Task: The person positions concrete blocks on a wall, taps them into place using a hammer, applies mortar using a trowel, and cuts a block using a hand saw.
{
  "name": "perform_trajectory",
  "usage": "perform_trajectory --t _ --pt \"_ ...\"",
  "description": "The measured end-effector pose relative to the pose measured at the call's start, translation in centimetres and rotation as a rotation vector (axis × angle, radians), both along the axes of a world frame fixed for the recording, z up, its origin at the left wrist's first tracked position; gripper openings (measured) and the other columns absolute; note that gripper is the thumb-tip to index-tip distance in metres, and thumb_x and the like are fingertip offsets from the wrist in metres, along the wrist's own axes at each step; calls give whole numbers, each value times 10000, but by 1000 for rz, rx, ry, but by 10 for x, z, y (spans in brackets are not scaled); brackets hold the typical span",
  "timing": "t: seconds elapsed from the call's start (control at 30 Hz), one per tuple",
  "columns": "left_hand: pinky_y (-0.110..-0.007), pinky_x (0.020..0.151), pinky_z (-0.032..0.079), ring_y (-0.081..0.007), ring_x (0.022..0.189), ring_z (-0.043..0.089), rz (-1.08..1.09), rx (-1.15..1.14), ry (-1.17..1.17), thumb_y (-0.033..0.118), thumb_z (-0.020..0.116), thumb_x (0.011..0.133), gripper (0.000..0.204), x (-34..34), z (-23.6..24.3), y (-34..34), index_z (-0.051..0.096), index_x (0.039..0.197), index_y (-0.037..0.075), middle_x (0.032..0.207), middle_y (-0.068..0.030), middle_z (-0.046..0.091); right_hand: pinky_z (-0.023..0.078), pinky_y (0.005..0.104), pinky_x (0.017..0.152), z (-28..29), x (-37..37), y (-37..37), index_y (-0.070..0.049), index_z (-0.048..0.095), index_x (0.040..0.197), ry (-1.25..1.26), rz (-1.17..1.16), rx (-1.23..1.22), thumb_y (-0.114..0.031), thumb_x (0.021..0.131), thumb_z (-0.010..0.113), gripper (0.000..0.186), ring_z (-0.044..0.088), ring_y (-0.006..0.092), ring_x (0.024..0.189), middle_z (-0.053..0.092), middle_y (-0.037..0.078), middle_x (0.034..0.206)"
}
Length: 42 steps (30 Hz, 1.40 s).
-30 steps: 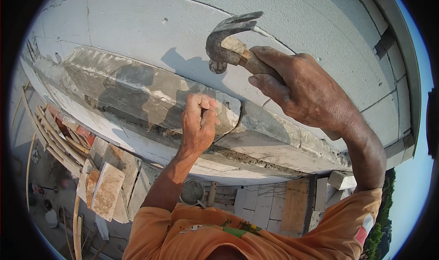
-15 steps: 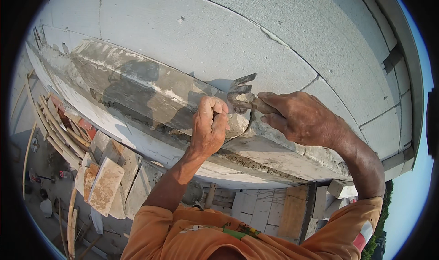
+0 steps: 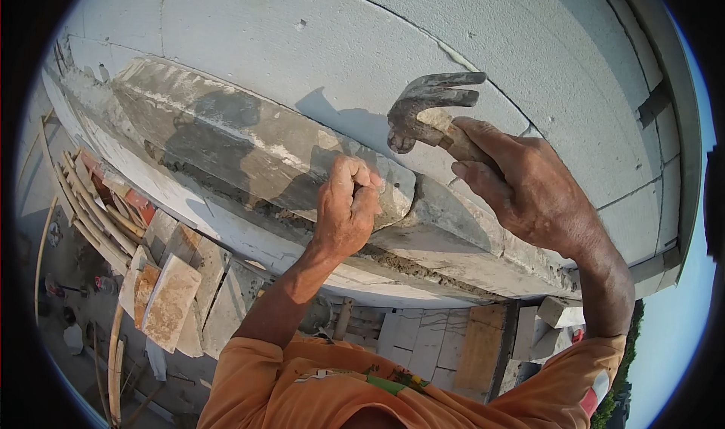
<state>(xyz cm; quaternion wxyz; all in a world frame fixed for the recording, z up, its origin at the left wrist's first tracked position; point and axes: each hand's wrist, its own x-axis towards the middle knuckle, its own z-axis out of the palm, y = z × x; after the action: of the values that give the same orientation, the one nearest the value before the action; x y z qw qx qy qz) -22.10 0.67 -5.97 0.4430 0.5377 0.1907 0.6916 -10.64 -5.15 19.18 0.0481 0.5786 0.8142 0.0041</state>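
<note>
My right hand (image 3: 532,187) grips a weathered claw hammer (image 3: 419,108), its head raised against the pale block wall (image 3: 362,36). Below it, my left hand (image 3: 347,202) is closed, fingertips pinched against the right end of a long grey concrete ledge piece (image 3: 189,112); whatever they hold is hidden or too small to name. A crack or joint separates this piece from another concrete section (image 3: 453,240) to the right. A rough mortar band (image 3: 408,270) runs beneath both, and shadows of the hand and hammer fall on the wall and ledge.
Bamboo poles (image 3: 102,210) and stacked dirty boards (image 3: 170,300) stand at lower left, above a lower level with a small figure (image 3: 72,331). A bucket (image 3: 317,312) and a wooden board (image 3: 479,346) lie below. Sky and trees show at right.
The hammer swung down close to my left hand half a second ago and is now raised up and to the right. My left hand shifted slightly right from a second ago.
</note>
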Motion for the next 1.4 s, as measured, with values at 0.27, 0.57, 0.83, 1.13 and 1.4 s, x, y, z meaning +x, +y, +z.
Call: perform_trajectory --t 0.27,0.57,0.83,1.13,1.4 --pt "-267 566 556 -103 738 524 -2 22 7 -38 431 893 117 7 1 2 402 978 37 969 -115 540 609 419 625 -50 51 6 80 519 1295 -84 86 -60 -168 1002 574 388 738 294 714 703 245 829" --pt "-268 569 545 -93 704 522 -11 10 32 -21 451 915 86 4 -3 -1 416 962 42 956 -107 557 601 419 658 -64 55 1 96 541 1267 -73 -17 -56 -155 999 575 369 740 291 713 706 255 836" --pt "-273 577 549 -88 699 520 -9 -30 34 -11 445 909 73 -4 6 -2 425 955 42 948 -99 557 591 438 682 -22 20 -9 92 547 1309 193 -154 -5 -190 995 587 425 742 278 723 709 256 820" --pt "-281 576 554 -95 715 523 -24 -53 58 0 445 907 77 -6 5 -2 428 973 37 968 -106 554 602 411 659 -34 31 -8 59 573 1245 123 -42 36 -174 1002 582 338 737 265 716 711 231 813" --pt "-311 630 590 -128 765 571 -50 -70 58 -1 493 889 145 -6 9 -1 446 1022 30 1004 -141 595 599 414 655 -54 47 -17 69 569 1262 221 -129 -40 -173 1004 572 354 729 274 709 709 251 840"
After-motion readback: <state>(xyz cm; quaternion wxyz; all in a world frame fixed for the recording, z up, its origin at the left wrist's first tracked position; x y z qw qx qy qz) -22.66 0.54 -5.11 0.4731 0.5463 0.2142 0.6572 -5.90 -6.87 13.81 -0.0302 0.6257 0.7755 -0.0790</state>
